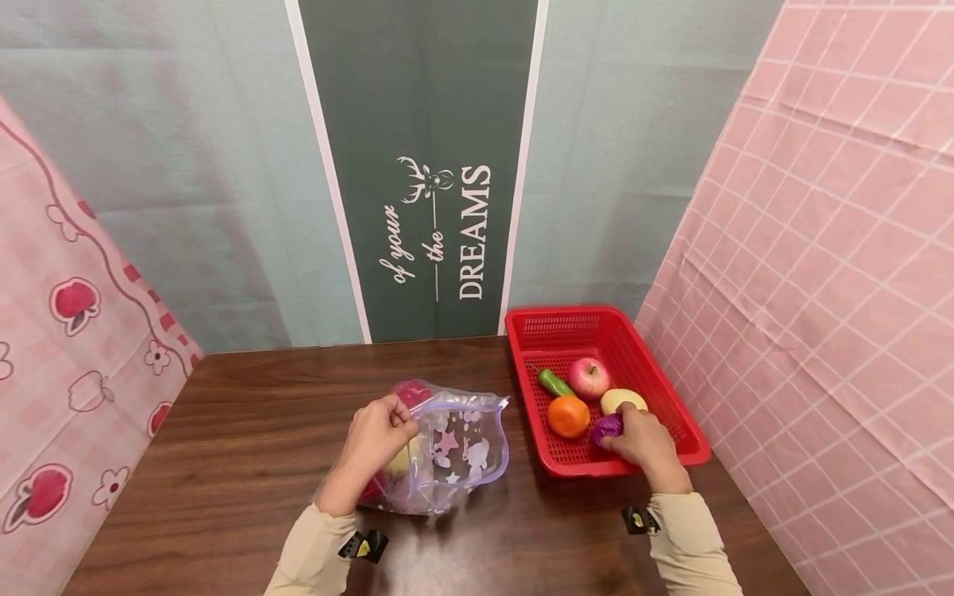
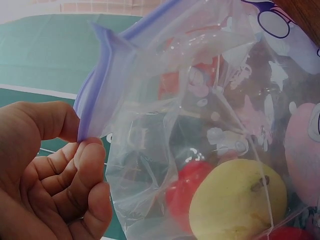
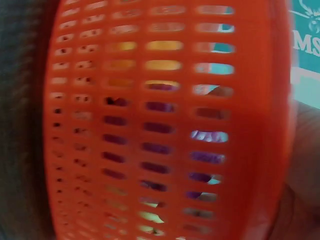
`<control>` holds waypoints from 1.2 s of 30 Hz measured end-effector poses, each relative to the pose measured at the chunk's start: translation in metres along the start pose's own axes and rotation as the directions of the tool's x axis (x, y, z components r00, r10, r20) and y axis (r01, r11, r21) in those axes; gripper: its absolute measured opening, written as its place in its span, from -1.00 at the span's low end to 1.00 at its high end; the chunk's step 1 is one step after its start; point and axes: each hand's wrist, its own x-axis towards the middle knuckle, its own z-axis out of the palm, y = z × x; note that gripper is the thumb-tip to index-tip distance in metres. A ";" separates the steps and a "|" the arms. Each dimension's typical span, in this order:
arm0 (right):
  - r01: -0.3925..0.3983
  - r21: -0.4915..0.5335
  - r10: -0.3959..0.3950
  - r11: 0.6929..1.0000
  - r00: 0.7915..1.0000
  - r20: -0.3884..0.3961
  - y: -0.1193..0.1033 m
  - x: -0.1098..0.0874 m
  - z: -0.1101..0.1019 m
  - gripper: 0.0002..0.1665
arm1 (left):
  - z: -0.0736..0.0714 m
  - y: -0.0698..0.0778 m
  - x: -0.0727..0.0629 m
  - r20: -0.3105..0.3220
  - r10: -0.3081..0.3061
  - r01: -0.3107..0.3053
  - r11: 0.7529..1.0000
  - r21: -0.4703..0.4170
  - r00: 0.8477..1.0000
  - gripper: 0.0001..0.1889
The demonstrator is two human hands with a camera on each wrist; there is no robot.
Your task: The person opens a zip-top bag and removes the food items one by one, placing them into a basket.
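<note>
My left hand (image 1: 380, 430) pinches the purple-edged rim of a clear zip bag (image 1: 469, 451) printed with stars and animal figures. Inside the bag lie a yellow fruit (image 2: 240, 200), a red piece (image 2: 185, 195) and other reddish pieces, seen through the plastic. My right hand (image 1: 647, 439) reaches into a red basket (image 1: 566, 468), its thumb and fingers round a shiny purple piece (image 1: 606, 430), whose kind is unclear. By that hand sit a pale yellow oval piece (image 1: 623, 400) and an orange tangerine (image 1: 568, 416). Through the basket slots, the right wrist view shows purple patches.
Farther back in the basket are a red apple (image 1: 590, 378) and a green pepper (image 1: 555, 383). The brown wooden table (image 1: 261, 447) meets a printed cloth backdrop (image 1: 440, 83) behind and a pink checked cloth (image 1: 835, 314) on the right.
</note>
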 end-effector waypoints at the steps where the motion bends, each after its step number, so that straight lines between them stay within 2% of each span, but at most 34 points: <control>1: -0.008 -0.002 0.008 1.000 1.000 0.002 0.001 0.000 0.002 -0.29 | 0.000 0.000 0.000 0.000 0.001 -0.001 1.000 -0.001 1.000 -0.86; 10: -0.060 0.011 0.059 0.998 0.997 0.056 0.006 0.005 0.011 -0.31 | 0.001 0.000 0.001 0.002 -0.004 0.004 1.000 0.004 1.000 -0.86; 15: -0.063 0.011 0.062 0.998 0.996 0.068 0.007 0.006 0.011 -0.32 | 0.001 0.001 0.001 -0.003 -0.008 0.008 1.000 0.011 1.000 -0.85; 22: -0.058 0.009 0.057 0.998 0.995 0.088 -0.001 -0.003 -0.009 -0.16 | 0.001 0.001 0.001 0.001 -0.011 0.011 1.000 0.006 1.000 -0.85; 28: -0.024 -0.040 0.029 0.999 0.993 0.113 -0.014 -0.009 -0.029 -0.15 | 0.000 0.001 0.002 0.002 -0.006 0.006 1.000 0.001 1.000 -0.85; 32: -0.014 -0.043 0.020 0.999 0.993 0.118 -0.017 -0.011 -0.032 -0.17 | 0.000 0.001 0.002 0.001 -0.005 0.005 1.000 0.006 1.000 -0.85; 36: 0.001 -0.023 0.000 1.000 0.997 0.078 -0.022 -0.017 -0.030 -0.22 | 0.001 0.000 0.002 -0.002 0.001 -0.001 1.000 0.009 1.000 -0.85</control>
